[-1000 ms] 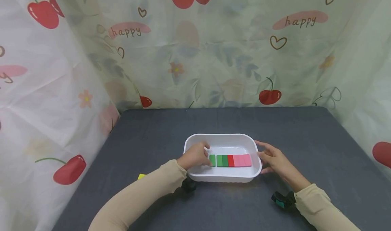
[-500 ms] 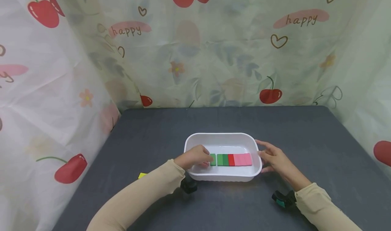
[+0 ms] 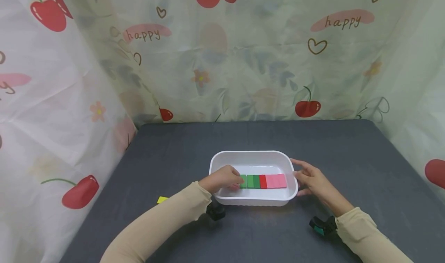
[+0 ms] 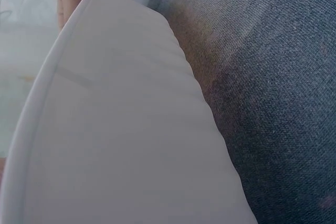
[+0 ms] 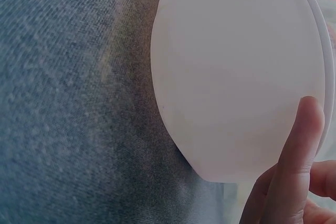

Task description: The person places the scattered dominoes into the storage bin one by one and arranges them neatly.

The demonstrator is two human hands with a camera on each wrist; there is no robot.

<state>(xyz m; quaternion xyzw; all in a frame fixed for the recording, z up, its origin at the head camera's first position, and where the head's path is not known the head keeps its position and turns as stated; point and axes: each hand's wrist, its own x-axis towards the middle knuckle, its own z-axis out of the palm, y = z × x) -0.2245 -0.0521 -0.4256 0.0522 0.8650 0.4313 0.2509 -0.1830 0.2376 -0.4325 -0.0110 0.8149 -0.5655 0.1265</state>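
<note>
A white oval-cornered plastic tray point(image 3: 257, 197) stands on the dark table. Inside it lies a row of flat domino-like blocks: light green block point(image 3: 244, 182) at the left, then more green, a red block point(image 3: 263, 182) and pink blocks point(image 3: 276, 181). My left hand point(image 3: 224, 177) reaches over the tray's left side, its fingertips against the left end of the leftmost green block. My right hand point(image 3: 309, 180) is at the tray's right end; in the right wrist view its straight finger point(image 5: 296, 156) lies along the outer wall. The left wrist view shows mainly the tray's outer wall point(image 4: 115, 103).
A yellow piece point(image 3: 162, 199) lies on the table point(image 3: 180, 147), partly behind the left sleeve point(image 3: 163, 224). Black wrist devices hang below both wrists. A printed curtain point(image 3: 243, 62) surrounds the table at the back and sides.
My left fingers have drawn together from a spread pose, and the leftmost green block has slid right, closing its gap to the row. The right hand has stayed at the tray's end.
</note>
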